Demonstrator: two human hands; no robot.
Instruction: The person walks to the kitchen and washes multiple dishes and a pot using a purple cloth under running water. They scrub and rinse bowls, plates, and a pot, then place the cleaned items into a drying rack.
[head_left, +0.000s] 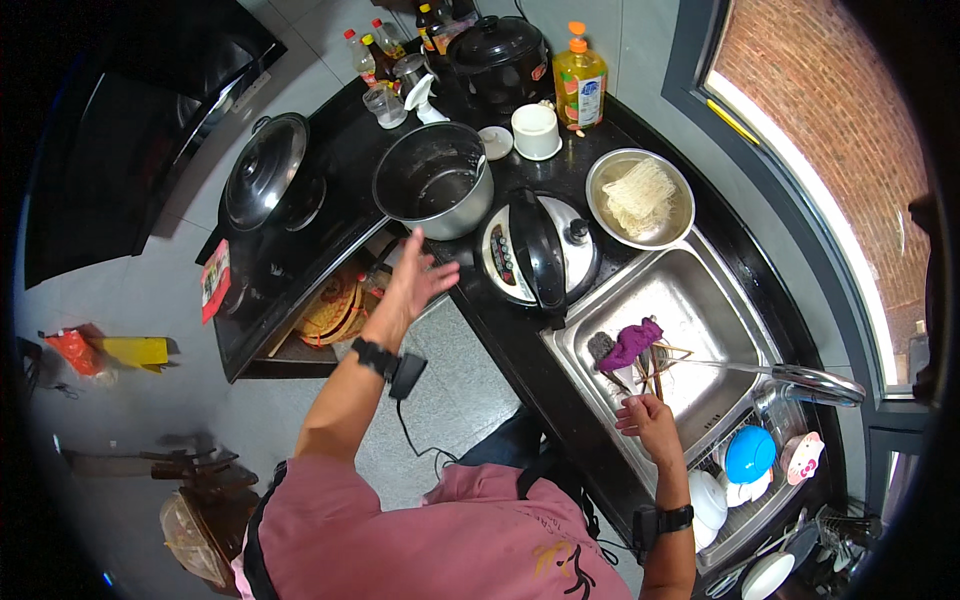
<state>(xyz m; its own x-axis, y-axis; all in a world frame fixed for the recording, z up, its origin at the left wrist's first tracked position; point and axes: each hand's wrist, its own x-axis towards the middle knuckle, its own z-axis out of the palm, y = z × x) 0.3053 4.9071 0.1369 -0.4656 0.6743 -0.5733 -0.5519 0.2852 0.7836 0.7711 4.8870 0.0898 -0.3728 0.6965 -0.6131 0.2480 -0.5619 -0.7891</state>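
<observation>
My left hand (416, 281) is held out with its fingers apart, just in front of a deep grey metal pot (450, 219). Nothing is in it. A little water or residue seems to lie in the pot's dark bottom. Over the near side of the stainless steel sink (697, 292), my right hand (651, 424) has its fingertips at a white spoon-like utensil (628, 380); whether they grip it is unclear. Beyond the fingers, a purple cloth (634, 343), a grey scouring pad (601, 346) and several chopsticks (658, 379) lie in the sink under the faucet (731, 366).
An electric pressure cooker (540, 251) stands between pot and sink. Behind it, a steel bowl (596, 202) holds dried rice noodles (641, 195). A dish soap bottle (580, 86) and black lidded pot (499, 64) line the wall. Bowls (750, 454) fill the drainer at right.
</observation>
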